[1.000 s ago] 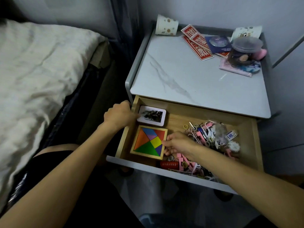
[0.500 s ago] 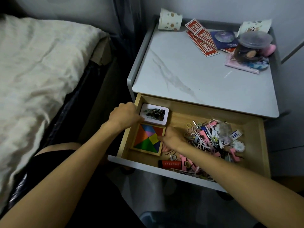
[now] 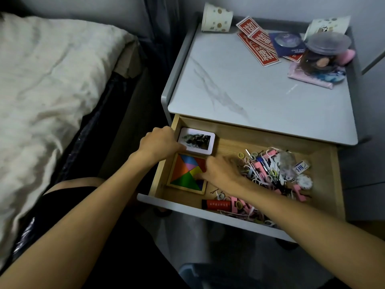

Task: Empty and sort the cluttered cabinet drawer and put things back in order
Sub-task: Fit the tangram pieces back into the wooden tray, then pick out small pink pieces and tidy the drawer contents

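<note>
left hand (image 3: 160,142) grips tin (image 3: 198,140), right hand (image 3: 220,173) touches tangram (image 3: 184,174), fingers (image 3: 230,162) blurred

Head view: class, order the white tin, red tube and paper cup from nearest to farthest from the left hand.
1. White tin: back left corner of the drawer, gripped by the left hand.
2. Red tube: along the drawer's front edge.
3. Paper cup: far left corner of the cabinet top.
</note>
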{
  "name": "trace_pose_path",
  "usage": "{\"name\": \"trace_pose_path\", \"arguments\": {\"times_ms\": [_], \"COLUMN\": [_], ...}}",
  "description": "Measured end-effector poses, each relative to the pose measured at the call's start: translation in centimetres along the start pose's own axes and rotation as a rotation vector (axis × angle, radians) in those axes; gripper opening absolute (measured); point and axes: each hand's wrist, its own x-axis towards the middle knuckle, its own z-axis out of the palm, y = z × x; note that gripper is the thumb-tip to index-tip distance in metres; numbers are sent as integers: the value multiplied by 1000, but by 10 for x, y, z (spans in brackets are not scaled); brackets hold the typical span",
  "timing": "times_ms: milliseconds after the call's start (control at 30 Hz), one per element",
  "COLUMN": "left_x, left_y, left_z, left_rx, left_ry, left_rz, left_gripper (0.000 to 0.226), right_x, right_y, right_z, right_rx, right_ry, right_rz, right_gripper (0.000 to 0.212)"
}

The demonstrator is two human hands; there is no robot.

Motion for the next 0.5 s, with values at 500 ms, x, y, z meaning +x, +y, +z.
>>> {"name": "trace_pose_path", "arguments": {"times_ms": [500], "left_x": [3], "left_y": [-1], "left_z": [7], "left_rx": [121], "left_ry": [23], "left_rz": [24], "left_gripper": [44], "right_x": [-4], "right_y": [-4], "right_z": [10], "right_rx": [-133], "right_ry": [-4], "right_rz": [-290], "right_gripper": [56]}}
